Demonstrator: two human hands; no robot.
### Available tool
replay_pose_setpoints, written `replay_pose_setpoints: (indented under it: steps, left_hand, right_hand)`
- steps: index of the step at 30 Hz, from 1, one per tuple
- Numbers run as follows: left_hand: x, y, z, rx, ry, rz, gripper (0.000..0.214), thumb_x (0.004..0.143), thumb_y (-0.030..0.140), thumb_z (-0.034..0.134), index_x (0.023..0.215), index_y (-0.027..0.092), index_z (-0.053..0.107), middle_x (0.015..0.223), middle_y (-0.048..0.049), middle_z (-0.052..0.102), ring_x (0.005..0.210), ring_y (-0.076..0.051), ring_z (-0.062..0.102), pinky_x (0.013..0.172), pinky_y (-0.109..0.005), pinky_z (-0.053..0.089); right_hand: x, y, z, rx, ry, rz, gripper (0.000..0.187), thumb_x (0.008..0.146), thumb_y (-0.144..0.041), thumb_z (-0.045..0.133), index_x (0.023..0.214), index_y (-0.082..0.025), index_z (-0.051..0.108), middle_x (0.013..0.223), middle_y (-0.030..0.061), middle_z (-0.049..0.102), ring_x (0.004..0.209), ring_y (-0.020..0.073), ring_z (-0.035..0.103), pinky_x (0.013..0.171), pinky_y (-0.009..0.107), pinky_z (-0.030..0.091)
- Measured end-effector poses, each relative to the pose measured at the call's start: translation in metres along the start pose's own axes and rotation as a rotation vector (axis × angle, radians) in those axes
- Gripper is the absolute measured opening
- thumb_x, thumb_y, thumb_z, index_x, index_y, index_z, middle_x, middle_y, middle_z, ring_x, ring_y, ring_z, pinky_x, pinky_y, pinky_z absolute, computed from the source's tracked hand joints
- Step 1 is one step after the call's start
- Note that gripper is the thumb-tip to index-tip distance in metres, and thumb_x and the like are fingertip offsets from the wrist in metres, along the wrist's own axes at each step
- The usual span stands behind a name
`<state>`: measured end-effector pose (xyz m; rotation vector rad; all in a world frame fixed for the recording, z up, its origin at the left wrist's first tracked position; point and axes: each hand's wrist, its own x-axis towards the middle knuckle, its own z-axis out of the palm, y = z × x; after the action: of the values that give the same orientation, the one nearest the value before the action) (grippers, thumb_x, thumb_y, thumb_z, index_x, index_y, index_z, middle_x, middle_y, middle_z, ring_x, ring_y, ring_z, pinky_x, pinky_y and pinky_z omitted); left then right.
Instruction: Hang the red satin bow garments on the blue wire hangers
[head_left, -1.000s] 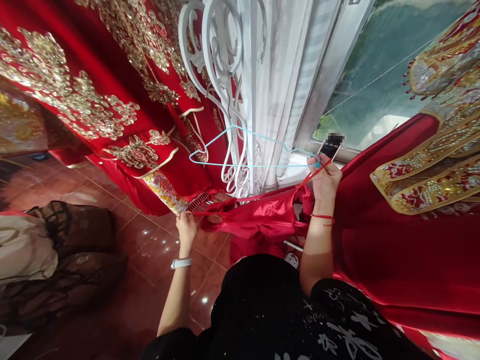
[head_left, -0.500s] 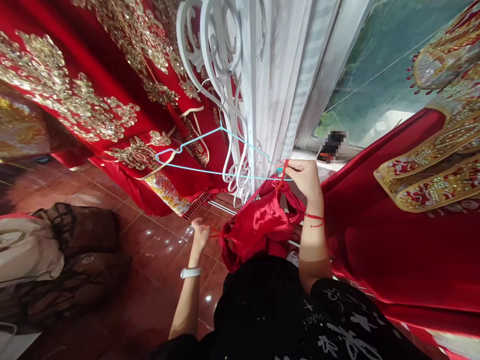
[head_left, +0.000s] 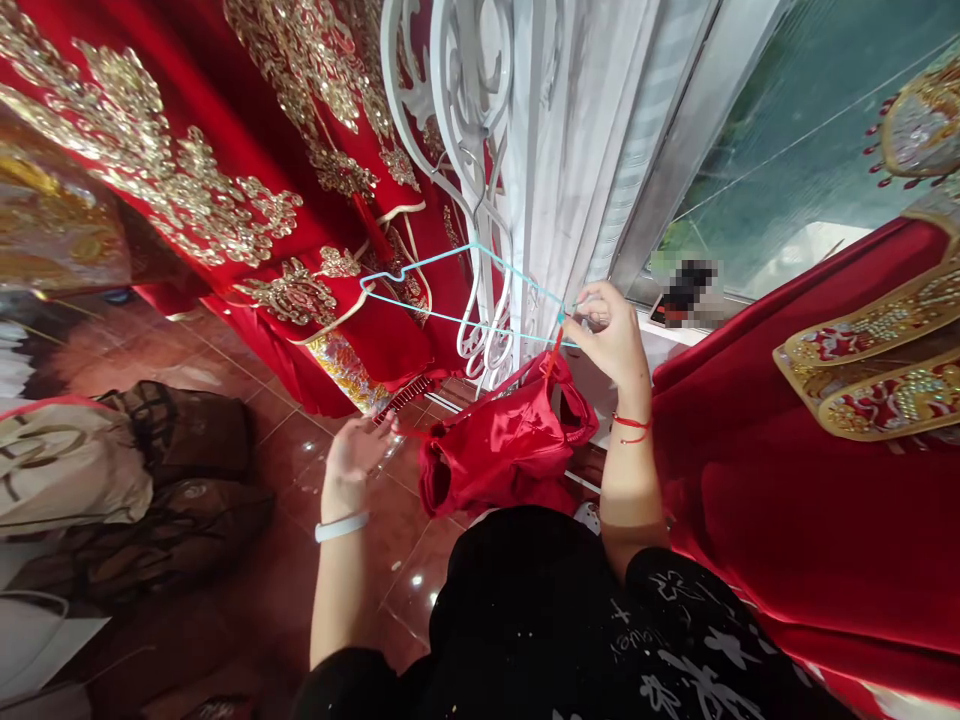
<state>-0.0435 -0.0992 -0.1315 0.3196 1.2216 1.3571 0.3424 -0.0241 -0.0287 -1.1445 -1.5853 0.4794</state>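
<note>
A light blue wire hanger [head_left: 450, 290] hangs by its hook from a white ornate metal rack [head_left: 465, 150]. My right hand [head_left: 611, 335] is closed on the hanger's right end together with a thin red strap. A bunched red satin garment [head_left: 502, 445] dangles from that strap, below the hanger. My left hand [head_left: 352, 455] is lower left, its fingers pinching the garment's other thin red strap, which stretches across to the cloth. A white band is on my left wrist, a red string on the right.
Red robes with gold embroidery [head_left: 225, 180] hang at the left, and more red cloth [head_left: 810, 470] lies at the right. White curtains and a window [head_left: 787, 130] stand behind, with a phone [head_left: 686, 290] on the sill. Dark bags [head_left: 165, 480] sit on the red tiled floor.
My right hand stays on the hanger's end with the strap. The garment has bunched up and now hangs lower. My left hand dropped, then rose again with the other strap.
</note>
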Motion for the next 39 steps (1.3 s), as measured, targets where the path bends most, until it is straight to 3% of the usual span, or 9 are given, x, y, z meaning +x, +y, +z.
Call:
replay_pose_setpoints:
  steps: [3,7,12,16,19,26,30,34,39]
  left_hand:
    - [-0.011,0.044,0.023,-0.08,0.015,0.025,0.018,0.067,0.015,0.055,0.085,0.018,0.055,0.086,-0.0118,0.069,0.082,-0.021,0.069,0.069,-0.033,0.061]
    - [-0.018,0.094,0.055,-0.133,0.046,0.186,0.02,0.066,0.017,0.057,0.086,0.018,0.055,0.08,-0.0086,0.066,0.091,-0.025,0.068,0.078,-0.038,0.06]
    - [-0.019,0.129,0.083,-0.102,-0.027,0.279,0.02,0.067,0.02,0.057,0.086,0.017,0.056,0.087,-0.0102,0.063,0.098,-0.026,0.067,0.084,-0.039,0.059]
    - [-0.018,0.137,0.106,-0.088,-0.074,0.303,0.014,0.068,0.019,0.056,0.082,0.019,0.052,0.086,-0.0083,0.062,0.099,-0.025,0.065,0.089,-0.043,0.058]
    - [-0.018,0.139,0.113,-0.035,-0.11,0.314,0.007,0.071,0.018,0.056,0.077,0.019,0.052,0.082,-0.0067,0.061,0.1,-0.026,0.065,0.084,-0.041,0.058]
    - [-0.024,0.142,0.087,0.122,-0.183,0.292,0.01,0.076,0.022,0.056,0.082,0.018,0.063,0.086,-0.0113,0.067,0.108,-0.03,0.065,0.074,-0.037,0.059]
    - [-0.029,0.137,0.094,0.061,-0.224,0.343,0.006,0.076,0.02,0.061,0.08,0.018,0.057,0.085,-0.007,0.066,0.11,-0.031,0.066,0.085,-0.043,0.059]
    - [-0.027,0.137,0.099,-0.02,-0.149,0.367,0.013,0.071,0.016,0.062,0.08,0.018,0.053,0.084,-0.0046,0.063,0.112,-0.031,0.067,0.087,-0.041,0.059]
    - [-0.019,0.139,0.085,-0.041,-0.071,0.383,0.016,0.07,0.02,0.061,0.084,0.018,0.053,0.095,-0.0092,0.066,0.119,-0.032,0.064,0.086,-0.041,0.061]
  right_hand:
    - [0.01,0.005,-0.013,-0.049,-0.035,-0.068,0.013,0.088,-0.032,0.067,0.096,-0.022,0.068,0.073,-0.0021,0.055,0.068,0.016,0.053,0.065,0.03,0.041]
    - [0.035,0.021,-0.033,-0.062,-0.103,-0.126,0.01,0.089,-0.029,0.065,0.091,-0.022,0.07,0.072,-0.0012,0.055,0.067,0.0157,0.051,0.066,0.029,0.04]
    - [0.061,0.033,-0.046,-0.074,-0.174,-0.165,0.009,0.087,-0.03,0.068,0.088,-0.022,0.071,0.066,-0.0029,0.051,0.064,0.015,0.047,0.066,0.029,0.04]
    - [0.067,0.036,-0.042,-0.063,-0.183,-0.154,0.009,0.087,-0.03,0.068,0.086,-0.022,0.07,0.064,-0.0031,0.048,0.063,0.015,0.045,0.065,0.029,0.039]
    - [0.069,0.038,-0.041,-0.053,-0.184,-0.147,0.009,0.088,-0.03,0.067,0.087,-0.022,0.07,0.066,-0.0025,0.05,0.065,0.0154,0.048,0.066,0.029,0.04]
    - [0.074,0.039,-0.043,-0.059,-0.158,-0.118,0.012,0.086,-0.034,0.071,0.086,-0.022,0.072,0.067,-0.0025,0.051,0.065,0.0153,0.046,0.067,0.031,0.04]
    - [0.074,0.038,-0.039,-0.05,-0.149,-0.091,0.016,0.084,-0.038,0.073,0.083,-0.023,0.073,0.069,-0.0017,0.055,0.067,0.0163,0.049,0.069,0.032,0.042]
    - [0.073,0.035,-0.044,-0.057,-0.132,-0.088,0.016,0.083,-0.037,0.074,0.084,-0.022,0.075,0.065,-0.0027,0.053,0.066,0.0159,0.05,0.07,0.032,0.044]
    - [0.071,0.031,-0.048,-0.069,-0.13,-0.085,0.011,0.084,-0.032,0.074,0.083,-0.021,0.076,0.067,-0.0024,0.056,0.068,0.016,0.052,0.072,0.032,0.045]
